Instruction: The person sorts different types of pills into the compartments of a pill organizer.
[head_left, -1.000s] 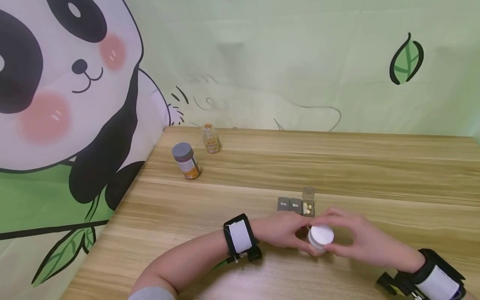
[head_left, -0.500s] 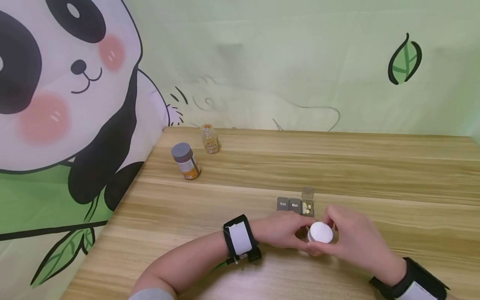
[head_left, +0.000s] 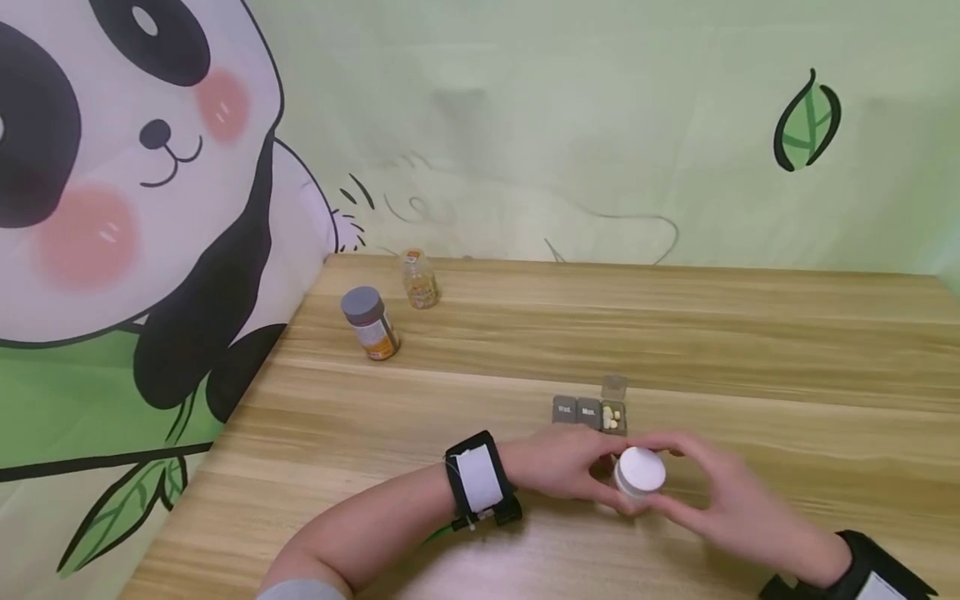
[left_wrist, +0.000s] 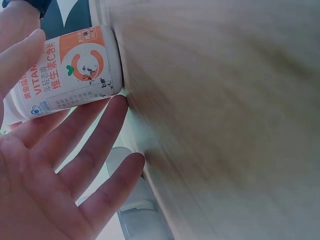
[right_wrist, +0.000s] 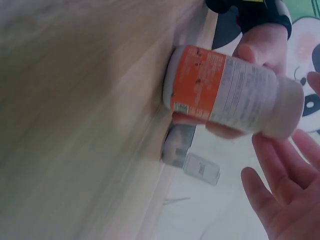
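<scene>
One grey-capped bottle [head_left: 371, 325]; one clear bottle [head_left: 420, 282], behind; left hand [head_left: 557, 459], gripping upright white vitamin C bottle [left_wrist: 75, 72] before open-ended pill organizer [head_left: 588, 411]; right hand [head_left: 731, 493], fingers about white cap [head_left: 642, 469], whether grasping cannot be told.

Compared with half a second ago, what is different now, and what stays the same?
The right hand, earlier curled close at the white cap, has spread wider and shifted slightly rightward in the head view. The left hand still holds the white bottle. The pill box, grey-lidded jar and clear bottle stayed put.
</scene>
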